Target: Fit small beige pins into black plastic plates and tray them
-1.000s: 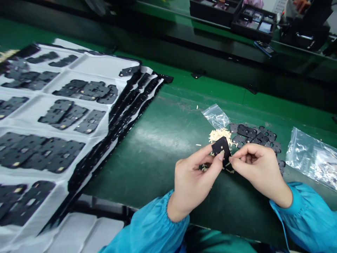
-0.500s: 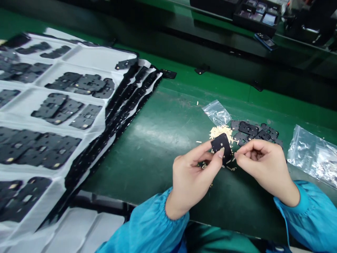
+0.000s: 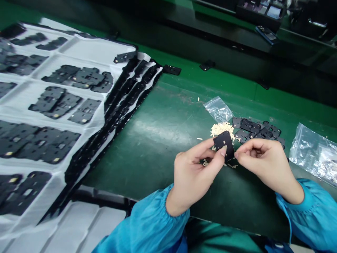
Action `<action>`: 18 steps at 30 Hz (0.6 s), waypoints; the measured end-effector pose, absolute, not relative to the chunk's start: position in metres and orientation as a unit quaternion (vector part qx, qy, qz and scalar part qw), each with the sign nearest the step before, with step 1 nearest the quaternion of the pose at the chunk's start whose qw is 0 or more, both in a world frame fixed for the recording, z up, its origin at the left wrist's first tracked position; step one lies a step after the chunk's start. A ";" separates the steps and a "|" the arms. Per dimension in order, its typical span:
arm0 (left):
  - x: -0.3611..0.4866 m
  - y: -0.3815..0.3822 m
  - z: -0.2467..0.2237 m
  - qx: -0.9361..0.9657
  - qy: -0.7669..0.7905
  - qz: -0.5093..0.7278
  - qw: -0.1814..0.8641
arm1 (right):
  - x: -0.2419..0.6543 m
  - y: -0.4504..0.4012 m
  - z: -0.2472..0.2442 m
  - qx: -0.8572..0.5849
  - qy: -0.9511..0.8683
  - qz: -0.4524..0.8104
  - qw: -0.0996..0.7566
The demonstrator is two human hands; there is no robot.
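Note:
Between thumb and fingers, my left hand grips a flat black plastic plate with small cut-outs, held tilted above the bench. My right hand is closed in a pinch close to the plate's right edge; whatever its fingertips hold is hidden or too small to name. Behind the plate lies a heap of small cream-coloured strips, some scattered under my hands. To the right of that heap, several black plastic plates lie overlapping on the green bench.
On the left, stacked black trays lined with white sheeting hold more black plates in compartments. A small clear bag lies behind the heap, a larger clear bag at right. A phone-like device rests on the dark ledge.
The view has shifted slightly. My left hand still holds the plate, and my right pinch remains beside its right edge; the hands have hardly moved relative to each other.

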State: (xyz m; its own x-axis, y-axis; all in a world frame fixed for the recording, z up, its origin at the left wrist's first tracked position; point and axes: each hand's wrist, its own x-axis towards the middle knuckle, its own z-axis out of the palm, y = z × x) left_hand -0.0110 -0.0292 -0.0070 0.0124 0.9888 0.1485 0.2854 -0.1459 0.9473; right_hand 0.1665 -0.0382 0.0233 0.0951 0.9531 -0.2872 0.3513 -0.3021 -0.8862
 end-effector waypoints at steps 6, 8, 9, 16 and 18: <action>-0.011 -0.029 -0.007 0.595 0.523 0.469 0.390 | 0.168 -0.035 0.027 -0.662 -0.461 0.491 0.329; -0.011 -0.029 -0.008 0.594 0.521 0.472 0.391 | 0.168 -0.034 0.027 -0.663 -0.458 0.492 0.330; -0.011 -0.029 -0.008 0.594 0.521 0.473 0.391 | 0.167 -0.034 0.027 -0.663 -0.457 0.492 0.331; -0.011 -0.029 -0.007 0.594 0.526 0.465 0.394 | 0.167 -0.034 0.028 -0.665 -0.457 0.489 0.332; -0.011 -0.029 -0.007 0.591 0.532 0.462 0.394 | 0.167 -0.034 0.028 -0.666 -0.458 0.487 0.331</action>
